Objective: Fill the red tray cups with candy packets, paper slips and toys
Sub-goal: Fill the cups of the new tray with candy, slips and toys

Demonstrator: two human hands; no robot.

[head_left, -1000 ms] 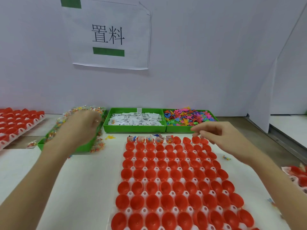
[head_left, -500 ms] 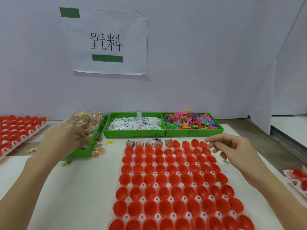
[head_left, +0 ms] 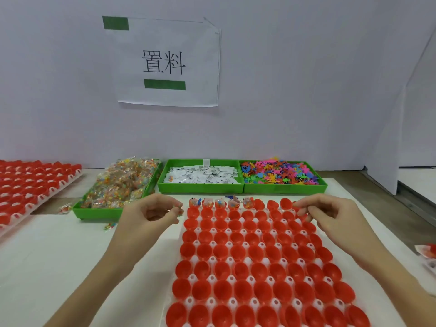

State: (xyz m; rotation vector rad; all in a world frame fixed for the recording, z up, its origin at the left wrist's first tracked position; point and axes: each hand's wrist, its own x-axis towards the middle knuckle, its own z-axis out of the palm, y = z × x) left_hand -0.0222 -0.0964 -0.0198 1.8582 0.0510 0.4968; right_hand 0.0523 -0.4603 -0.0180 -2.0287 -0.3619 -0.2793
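- A pale wall stands behind a white tabletop [head_left: 59,256]; a paper sign [head_left: 168,62] with two printed characters and green bars is taped to the wall.
- Three green bins sit along the far edge: candy packets [head_left: 122,182] heaped at the left, paper slips [head_left: 200,176] in the middle, colourful toys [head_left: 280,174] at the right.
- The red tray [head_left: 254,263] lies directly in front of me. Only five cups [head_left: 220,202] at the left of its far row hold anything; every other cup is bare, so I judge the job barely begun.
- My left hand [head_left: 151,214] has come back from the candy bin, where it was digging a second ago, and now hovers just left of the tray's far corner. Its fingers are curled, and thumb and forefinger pinch something small and pale; it is too tiny to name for certain, probably a candy packet.
- My right hand [head_left: 330,213] has slid rightward from the middle of the far row to the tray's far right corner. Its fingertips are pinched together over the cups there; whether they hold anything, I cannot tell.
- With a fresh piece brought to the tray, I judge the next empty cup in the far row is about to be filled.
- A second red tray [head_left: 30,182] rests at the far left, and a loose packet [head_left: 64,208] lies beside the candy bin.
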